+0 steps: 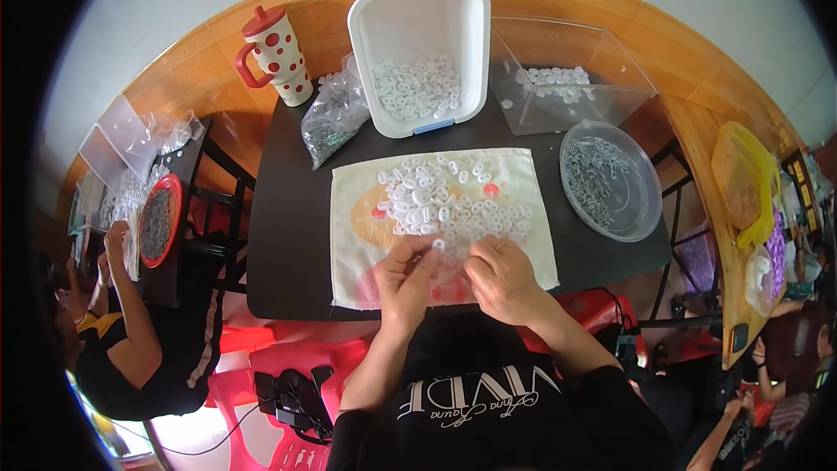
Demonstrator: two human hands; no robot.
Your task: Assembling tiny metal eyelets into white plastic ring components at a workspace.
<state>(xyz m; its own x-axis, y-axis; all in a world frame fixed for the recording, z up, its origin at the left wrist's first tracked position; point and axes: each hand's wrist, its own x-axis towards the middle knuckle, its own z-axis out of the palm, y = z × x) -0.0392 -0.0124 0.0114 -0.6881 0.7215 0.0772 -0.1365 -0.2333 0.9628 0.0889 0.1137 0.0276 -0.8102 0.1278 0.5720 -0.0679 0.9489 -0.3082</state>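
My left hand [406,286] is closed in a pinch on a small white plastic ring-shaped piece [438,245], held above the near part of a cream cloth [349,201]. Beside it, my right hand [503,281] is closed too, fingertips together; whatever lies between them is too small to make out. Just beyond both hands, a loose pile of similar white pieces [422,196] spreads over the cloth, many of them oval with holes.
At the table's back stands a white bin [358,44] holding more white pieces, with a clear box [610,57] to its right. A round clear tub [641,205] contains grey metal parts. On the left are a bag of small parts [336,118] and a dotted tumbler [281,57]. Other people sit at both sides.
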